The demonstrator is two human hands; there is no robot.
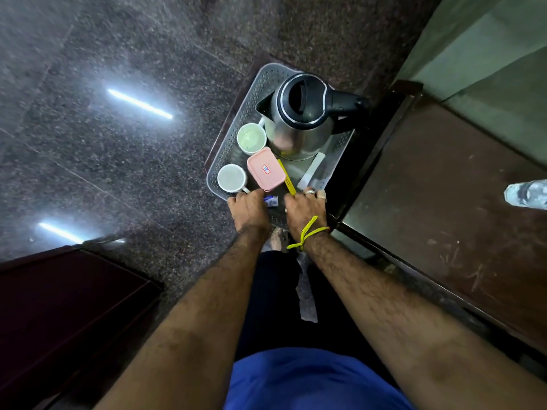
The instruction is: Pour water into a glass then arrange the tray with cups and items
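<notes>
A grey perforated tray (254, 93) is held above a dark speckled floor. It carries a steel kettle (299, 119) with a black lid, two white cups (251, 138) (231, 178), a pink lidded box (265, 168), a yellow sachet (286, 179), a white sachet (310, 171) and a small blue packet (271, 200). My left hand (250, 210) grips the tray's near edge beside the nearer cup's handle. My right hand (306, 210), with a ring and a yellow wrist thread, grips the same edge further right.
A dark wooden table (444, 184) with a raised rim stands to the right, with a clear plastic bottle (528, 193) at its far right. A dark wooden cabinet (59, 315) sits at lower left. My foot (276, 238) shows below the tray.
</notes>
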